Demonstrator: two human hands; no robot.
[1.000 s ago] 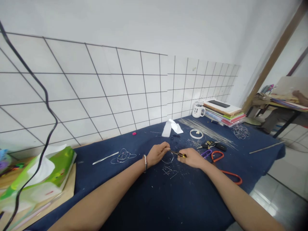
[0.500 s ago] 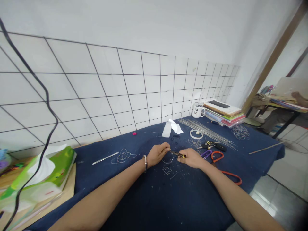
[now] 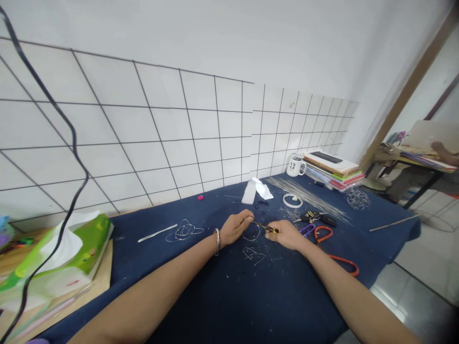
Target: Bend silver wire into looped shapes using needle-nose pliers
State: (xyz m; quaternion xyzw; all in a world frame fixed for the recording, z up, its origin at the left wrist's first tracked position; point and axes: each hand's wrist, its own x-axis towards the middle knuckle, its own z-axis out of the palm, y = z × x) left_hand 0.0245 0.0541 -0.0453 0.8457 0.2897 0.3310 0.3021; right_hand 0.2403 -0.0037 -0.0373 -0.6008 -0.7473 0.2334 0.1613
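Observation:
My left hand [image 3: 234,227], with a silver bangle at the wrist, is closed in a pinch on a thin wire loop [image 3: 251,239] that curves below the fingertips. In my right hand [image 3: 287,234] are small pliers [image 3: 266,226] with yellow and black handles; their jaws point left and meet the wire at my left fingertips. Whether the jaws are fully closed is too small to tell. Just below lies a loose tangle of wire [image 3: 253,256] on the dark blue cloth [image 3: 222,306]. Another wire tangle [image 3: 185,231] sits left of my left hand, beside a flat bundle of straight wires [image 3: 158,233].
Right of my hands lie orange-handled scissors [image 3: 323,233], a purple-handled tool [image 3: 307,230] and black pliers [image 3: 315,217]. Behind are a wire coil [image 3: 293,200], long straight wires [image 3: 311,196], a mug [image 3: 296,165] and stacked books [image 3: 333,167]. A tissue pack [image 3: 81,248] stands left. Another person's arm [image 3: 444,153] shows far right.
The camera view has tilted slightly. My hands keep nearly the same position, the left on the wire loop and the right on the pliers.

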